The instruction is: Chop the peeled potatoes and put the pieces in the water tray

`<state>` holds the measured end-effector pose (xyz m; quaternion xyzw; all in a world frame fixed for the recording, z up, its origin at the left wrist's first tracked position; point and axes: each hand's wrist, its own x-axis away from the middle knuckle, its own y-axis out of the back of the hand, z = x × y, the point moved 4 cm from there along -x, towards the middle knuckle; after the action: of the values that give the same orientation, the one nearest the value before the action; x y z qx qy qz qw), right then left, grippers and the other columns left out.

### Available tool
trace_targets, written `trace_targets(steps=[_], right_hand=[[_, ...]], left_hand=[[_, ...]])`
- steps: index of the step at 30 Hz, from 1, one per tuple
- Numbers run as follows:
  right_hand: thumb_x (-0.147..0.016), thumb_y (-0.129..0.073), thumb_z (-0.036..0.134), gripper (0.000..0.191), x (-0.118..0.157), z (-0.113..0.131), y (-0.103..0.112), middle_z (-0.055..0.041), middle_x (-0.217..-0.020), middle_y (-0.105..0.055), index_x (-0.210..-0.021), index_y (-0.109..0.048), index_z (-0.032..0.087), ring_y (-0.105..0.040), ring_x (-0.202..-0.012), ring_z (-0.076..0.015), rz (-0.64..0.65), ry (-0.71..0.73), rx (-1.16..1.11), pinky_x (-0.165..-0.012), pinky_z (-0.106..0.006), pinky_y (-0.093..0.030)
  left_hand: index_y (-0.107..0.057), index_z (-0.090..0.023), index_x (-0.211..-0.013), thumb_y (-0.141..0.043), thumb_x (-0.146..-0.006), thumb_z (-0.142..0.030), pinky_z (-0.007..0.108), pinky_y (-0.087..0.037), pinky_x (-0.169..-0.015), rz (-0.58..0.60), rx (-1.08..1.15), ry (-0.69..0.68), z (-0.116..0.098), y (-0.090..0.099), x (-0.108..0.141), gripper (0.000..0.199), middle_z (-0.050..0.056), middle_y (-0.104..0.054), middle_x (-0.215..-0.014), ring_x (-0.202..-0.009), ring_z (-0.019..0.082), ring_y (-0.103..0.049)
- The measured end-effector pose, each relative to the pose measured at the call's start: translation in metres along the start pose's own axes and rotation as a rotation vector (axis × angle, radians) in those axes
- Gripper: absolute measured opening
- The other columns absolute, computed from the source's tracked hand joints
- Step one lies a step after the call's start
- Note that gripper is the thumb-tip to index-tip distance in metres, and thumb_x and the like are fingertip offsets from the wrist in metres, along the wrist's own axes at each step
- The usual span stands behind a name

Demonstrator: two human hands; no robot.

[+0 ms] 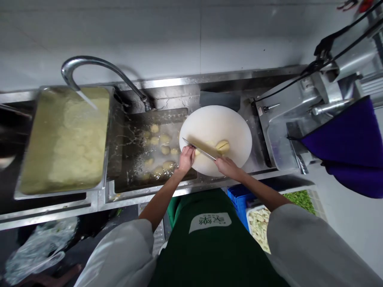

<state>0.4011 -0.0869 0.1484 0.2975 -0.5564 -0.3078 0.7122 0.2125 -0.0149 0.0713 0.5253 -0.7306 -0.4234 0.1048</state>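
Fingers of right hand (228,166) closed round knife (200,148); left hand (186,158) pinning potato (222,146) on board (215,119).

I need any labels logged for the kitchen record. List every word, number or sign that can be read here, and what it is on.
Apron: a white patch with light green characters, too blurred to read.
Nothing else in view carries readable text.
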Motion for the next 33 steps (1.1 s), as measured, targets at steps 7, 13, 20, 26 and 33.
trace_targets(steps=[7, 13, 20, 26, 33], right_hand=[[-0.108, -0.024, 0.035, 0.039, 0.053, -0.017, 0.022, -0.0172, -0.095, -0.066, -0.118, -0.051, 0.008, -0.067, -0.094, -0.0290, -0.059, -0.217, -0.035, -0.077, -0.034, -0.045], [-0.107, -0.026, 0.032, 0.032, 0.068, -0.031, -0.031, -0.0161, -0.097, -0.067, -0.113, -0.049, 0.010, -0.068, -0.096, -0.0299, 0.010, -0.295, -0.079, -0.076, -0.035, -0.045], [-0.107, -0.021, 0.027, 0.031, 0.069, -0.006, -0.050, -0.0136, -0.093, -0.067, -0.115, -0.046, 0.011, -0.069, -0.092, -0.0319, 0.049, -0.258, -0.108, -0.071, -0.037, -0.046], [-0.108, -0.018, 0.029, 0.032, 0.073, -0.008, -0.046, -0.0127, -0.091, -0.066, -0.112, -0.045, 0.012, -0.068, -0.091, -0.0309, 0.043, -0.243, -0.052, -0.072, -0.035, -0.046], [-0.108, -0.021, 0.029, 0.031, 0.072, -0.005, -0.041, -0.0144, -0.095, -0.066, -0.112, -0.045, 0.011, -0.068, -0.095, -0.0297, 0.083, -0.262, -0.048, -0.074, -0.034, -0.045]], left_hand=[[-0.066, -0.014, -0.106, -0.049, -0.094, -0.023, 0.032, -0.053, -0.095, 0.015, 0.178, 0.113, 0.024, 0.030, -0.020, 0.022, 0.010, -0.062, -0.113, -0.105, 0.016, -0.060], [-0.065, -0.018, -0.127, -0.068, -0.081, -0.016, 0.046, -0.038, -0.117, 0.639, 0.152, -0.081, 0.026, 0.016, -0.042, 0.046, 0.009, -0.056, -0.135, -0.128, 0.026, -0.048], [-0.065, -0.017, -0.120, -0.076, -0.081, -0.038, 0.038, -0.052, -0.099, 0.142, 0.124, 0.181, -0.003, 0.000, 0.019, 0.047, 0.010, -0.059, -0.114, -0.106, 0.021, -0.057], [-0.068, -0.014, -0.102, -0.056, -0.097, -0.037, 0.029, -0.051, -0.097, 0.068, 0.255, 0.070, -0.007, 0.016, 0.031, 0.026, 0.009, -0.062, -0.110, -0.104, 0.014, -0.061], [-0.068, -0.014, -0.101, -0.051, -0.100, -0.041, 0.030, -0.051, -0.097, 0.135, 0.217, 0.080, -0.002, 0.013, 0.029, 0.031, 0.010, -0.063, -0.109, -0.105, 0.015, -0.061]])
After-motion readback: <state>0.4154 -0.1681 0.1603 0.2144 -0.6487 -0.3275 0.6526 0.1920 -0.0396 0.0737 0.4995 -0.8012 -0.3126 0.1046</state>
